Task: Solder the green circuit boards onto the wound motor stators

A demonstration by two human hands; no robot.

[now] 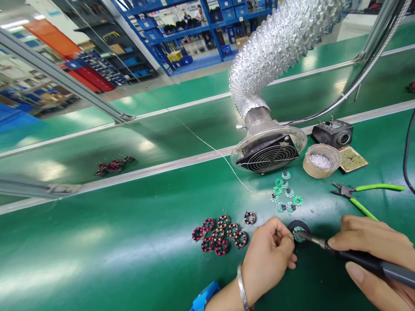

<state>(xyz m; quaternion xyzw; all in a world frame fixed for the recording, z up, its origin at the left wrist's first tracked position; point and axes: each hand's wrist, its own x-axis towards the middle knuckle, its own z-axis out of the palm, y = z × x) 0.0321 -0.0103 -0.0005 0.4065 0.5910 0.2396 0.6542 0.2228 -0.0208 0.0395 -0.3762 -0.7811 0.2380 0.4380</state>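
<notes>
My right hand (372, 246) grips a soldering iron (356, 257) by its black handle. The iron's tip rests on or just over a small round green circuit board (298, 233), which sits in a black ring (295, 224) on the bench. At the ring's left edge, my left hand (270, 252) is closed in a pinch; whatever lies between its fingertips is hidden. Several wire-wound ring coils (218, 234) in red and copper lie left of that hand. Above the ring are several loose round green boards (289, 193).
A fume extractor fan (270, 155) on a silver hose (275, 56) hangs over the bench. Nearby are a round tub (317, 170), a soldering iron stand (333, 133), a sponge tray (353, 159) and green-handled cutters (348, 191). Thin wire (223, 153) crosses the bench (97, 255).
</notes>
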